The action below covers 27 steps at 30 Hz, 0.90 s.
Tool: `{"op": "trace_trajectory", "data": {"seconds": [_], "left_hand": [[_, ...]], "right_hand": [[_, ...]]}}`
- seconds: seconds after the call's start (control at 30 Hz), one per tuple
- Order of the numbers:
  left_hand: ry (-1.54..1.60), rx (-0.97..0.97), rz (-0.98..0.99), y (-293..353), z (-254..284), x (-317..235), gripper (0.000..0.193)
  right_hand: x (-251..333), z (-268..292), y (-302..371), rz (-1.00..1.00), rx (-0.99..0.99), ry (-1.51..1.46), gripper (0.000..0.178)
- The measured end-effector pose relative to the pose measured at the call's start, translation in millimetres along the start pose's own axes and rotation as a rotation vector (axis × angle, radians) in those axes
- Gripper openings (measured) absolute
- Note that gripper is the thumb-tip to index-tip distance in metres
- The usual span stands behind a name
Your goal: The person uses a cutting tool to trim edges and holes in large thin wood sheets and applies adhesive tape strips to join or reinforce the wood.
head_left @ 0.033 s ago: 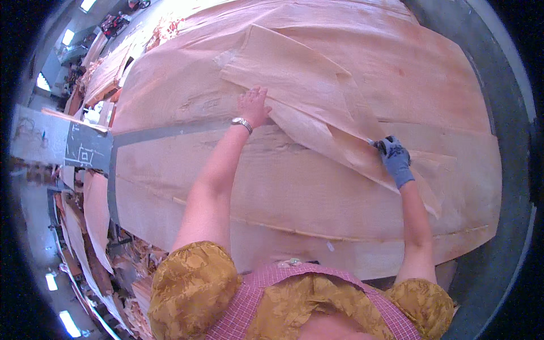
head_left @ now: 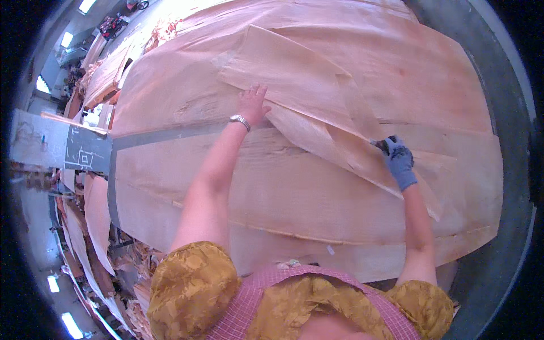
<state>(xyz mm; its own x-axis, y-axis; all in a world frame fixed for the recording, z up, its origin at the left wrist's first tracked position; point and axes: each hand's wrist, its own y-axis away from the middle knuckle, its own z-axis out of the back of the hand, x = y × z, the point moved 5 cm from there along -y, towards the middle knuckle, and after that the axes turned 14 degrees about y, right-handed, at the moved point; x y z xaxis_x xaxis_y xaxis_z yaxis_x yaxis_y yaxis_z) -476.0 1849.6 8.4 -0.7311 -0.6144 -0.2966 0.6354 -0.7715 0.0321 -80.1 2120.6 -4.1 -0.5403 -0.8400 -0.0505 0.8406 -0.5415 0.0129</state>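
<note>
Bare and with its fingers apart, my left hand point(head_left: 253, 106) rests flat at the near left edge of a loose wood veneer piece point(head_left: 294, 73). A silver wristwatch point(head_left: 241, 120) circles that wrist. My right hand point(head_left: 400, 163), in a grey-blue glove with dark fingertips, is closed at the right end of the folded, overlapping veneer strips point(head_left: 323, 139). A small dark thing shows at its fingertips, too small to name. Beneath lie two broad veneer sheets, a far one point(head_left: 164, 96) and a near one point(head_left: 283, 190), with a dark grey gap between them at the left.
A thin raised strip point(head_left: 294, 234) runs across the near sheet. Beyond the left edge stands a grey board point(head_left: 88, 148) with chalk marks. Veneer scraps point(head_left: 133, 260) heap at the lower left. A dark grey border point(head_left: 513, 141) curves round the right side.
My right hand has shifted very slightly to the right. My left hand stays in place on the veneer.
</note>
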Motion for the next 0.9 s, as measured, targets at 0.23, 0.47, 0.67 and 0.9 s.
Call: {"op": "trace_trajectory", "data": {"seconds": [0.23,0.47,0.67,0.9], "left_hand": [[-0.129,-0.058,-0.458,-76,0,9,0.043],[-0.080,-0.289,-0.560,-137,49,-36,0.012],[-0.268,-0.269,-0.605,-158,125,-60,0.026],[-0.334,-0.409,-0.607,-121,209,-81,0.010]], "right_hand": [[-7,94,-2,-0.092,-0.309,-0.179,0.031],[-12,28,59,-0.245,-0.254,-0.110,0.057],[-32,-11,42,-0.339,0.072,-0.041,0.060],[-59,48,-17,-0.182,-0.116,0.171,0.024]]}}
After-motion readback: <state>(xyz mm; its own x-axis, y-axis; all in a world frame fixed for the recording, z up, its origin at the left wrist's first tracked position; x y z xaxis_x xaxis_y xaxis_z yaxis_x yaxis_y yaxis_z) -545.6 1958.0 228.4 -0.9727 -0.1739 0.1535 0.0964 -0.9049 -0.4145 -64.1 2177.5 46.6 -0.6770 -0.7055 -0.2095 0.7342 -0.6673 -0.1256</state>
